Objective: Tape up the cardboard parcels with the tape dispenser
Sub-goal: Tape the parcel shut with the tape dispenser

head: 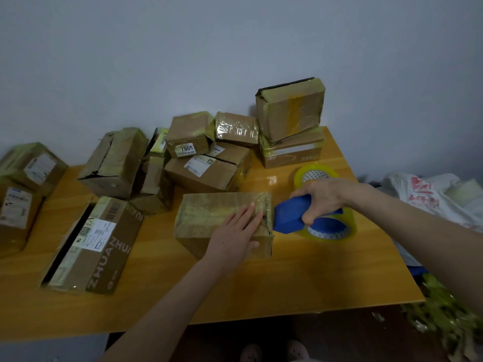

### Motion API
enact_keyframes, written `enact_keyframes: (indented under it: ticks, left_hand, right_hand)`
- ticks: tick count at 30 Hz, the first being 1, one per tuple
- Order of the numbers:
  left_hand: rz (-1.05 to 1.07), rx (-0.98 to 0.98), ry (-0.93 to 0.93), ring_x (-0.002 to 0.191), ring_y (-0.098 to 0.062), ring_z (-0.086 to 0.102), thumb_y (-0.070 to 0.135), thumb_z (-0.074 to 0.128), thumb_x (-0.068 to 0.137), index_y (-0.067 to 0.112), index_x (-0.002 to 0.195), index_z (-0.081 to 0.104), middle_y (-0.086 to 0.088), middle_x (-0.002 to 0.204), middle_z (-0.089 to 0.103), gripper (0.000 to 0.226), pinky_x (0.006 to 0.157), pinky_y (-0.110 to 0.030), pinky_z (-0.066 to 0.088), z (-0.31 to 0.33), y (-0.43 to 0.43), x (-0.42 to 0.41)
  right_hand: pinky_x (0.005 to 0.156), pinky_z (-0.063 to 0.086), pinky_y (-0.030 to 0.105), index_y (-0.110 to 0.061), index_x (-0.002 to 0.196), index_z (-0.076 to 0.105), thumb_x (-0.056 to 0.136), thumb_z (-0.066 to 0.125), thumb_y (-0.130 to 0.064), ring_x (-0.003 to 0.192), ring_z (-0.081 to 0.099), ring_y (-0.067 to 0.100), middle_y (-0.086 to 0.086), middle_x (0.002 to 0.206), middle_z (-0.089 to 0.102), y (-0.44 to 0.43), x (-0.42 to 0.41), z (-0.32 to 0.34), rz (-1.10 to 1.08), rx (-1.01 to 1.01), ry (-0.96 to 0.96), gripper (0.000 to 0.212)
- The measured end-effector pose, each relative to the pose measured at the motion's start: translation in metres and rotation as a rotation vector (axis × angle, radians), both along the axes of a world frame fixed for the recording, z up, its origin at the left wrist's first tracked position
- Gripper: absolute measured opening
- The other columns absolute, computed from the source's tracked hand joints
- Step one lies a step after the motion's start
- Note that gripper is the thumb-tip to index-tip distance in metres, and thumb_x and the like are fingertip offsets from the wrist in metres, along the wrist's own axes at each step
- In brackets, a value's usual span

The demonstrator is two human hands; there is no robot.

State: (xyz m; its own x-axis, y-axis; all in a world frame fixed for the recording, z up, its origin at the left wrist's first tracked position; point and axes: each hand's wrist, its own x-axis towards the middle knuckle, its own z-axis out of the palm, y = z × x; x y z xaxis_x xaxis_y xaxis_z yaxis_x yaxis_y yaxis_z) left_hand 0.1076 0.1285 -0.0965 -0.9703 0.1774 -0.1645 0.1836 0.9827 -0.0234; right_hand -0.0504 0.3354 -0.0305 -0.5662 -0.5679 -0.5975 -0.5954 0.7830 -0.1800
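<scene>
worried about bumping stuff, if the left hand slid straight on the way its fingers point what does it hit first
The left hand lies flat on the parcel, fingers aimed up-right toward its right edge. Just past that edge sits the blue dispenser held in the right hand, so probably that first; depth is uncertain.

— Where did your parcel (222, 218) sit?
— Mid-counter (287, 283), your left hand (235, 233) flat on top, your right hand (322, 197) gripping the tape dispenser (290, 214) touching its right end.
— And the rest?
— Stacked boxes (209, 152) lay behind it by the wall; a long box (96, 244) lay to its left.
</scene>
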Motion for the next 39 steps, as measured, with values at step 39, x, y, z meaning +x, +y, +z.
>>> enact_keyframes:
  ticks: [39]
  left_hand:
    - [0.927,0.641,0.183,0.137,-0.029,0.032,0.039,0.066,0.086,0.012,0.151,0.017,-0.012,0.152,0.028,0.086,0.108,-0.045,0.035,0.016,-0.070,-0.004]
  right_hand:
    - [0.063,0.048,0.021,-0.030,0.135,0.050,0.070,0.081,-0.025,0.092,0.061,0.011,-0.007,0.110,0.060,-0.004,0.008,-0.025,-0.775,-0.942,-0.289,0.072]
